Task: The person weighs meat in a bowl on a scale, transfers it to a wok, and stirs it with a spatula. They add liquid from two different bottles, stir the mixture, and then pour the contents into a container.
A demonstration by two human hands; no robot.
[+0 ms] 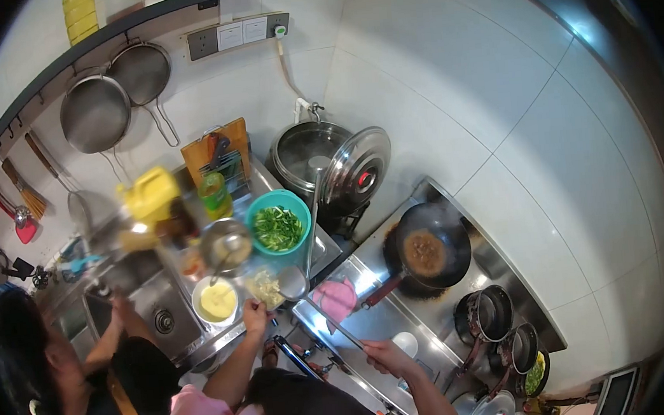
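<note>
From my seat at the feed, I see the right hand (380, 352) clenched around the end of a long ladle (329, 313). The ladle's long axis runs on a slant. Its handle end sits in the fist at about 5 o'clock in the picture, and its bowl points up toward 10 o'clock. The bowl hangs just beside a small dish (265, 288) of chopped pale bits, near the middle of the picture. The handle crosses over a pink cloth (339, 299) lying on the steel desk (379, 313).

The left hand (255, 316) is at the near edge of that small dish, with its fingers drawn together. I cannot tell whether it is actually gripping the rim or only touching it.

From the dish, a white bowl (216, 301) of yellow liquid sits at 9 o'clock. A metal bowl (226, 245) is at 11 o'clock, and a green bowl (277, 226) of cut greens is at 12 o'clock. A dark wok (429, 250) holding brown sauce stands at 3 o'clock from the ladle's bowl, well apart from it. Its handle points down toward the pink cloth. Behind the green bowl stands a big pot (306, 156), with its lid (356, 170) leaning on it.

At 8 o'clock in the picture, another person (40, 363) reaches one arm to the sink (148, 300).
</note>
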